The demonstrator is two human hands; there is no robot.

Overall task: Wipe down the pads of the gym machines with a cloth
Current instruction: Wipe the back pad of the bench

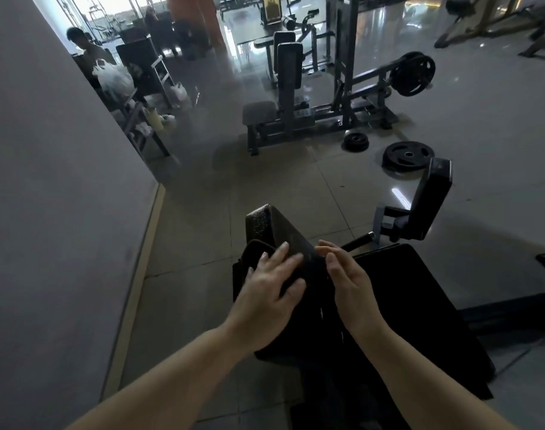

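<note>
A black tilted pad (261,221) of a gym machine rises in front of me, with a wide black seat pad (413,290) to its right. A dark cloth (254,254) lies over the tilted pad's left face. My left hand (268,296) presses flat on the cloth with straight, spread fingers. My right hand (348,280) is at the pad's upper right edge with bent fingers. In the dim light I cannot tell whether they pinch the cloth or the pad. A second upright pad (432,197) stands on a bracket to the right.
A grey wall (63,181) runs close along my left. Two weight plates (407,155) lie on the tiled floor ahead. A seated machine (289,88) with a loaded plate stands beyond them. A person (85,48) and shelves with bags are at the far left.
</note>
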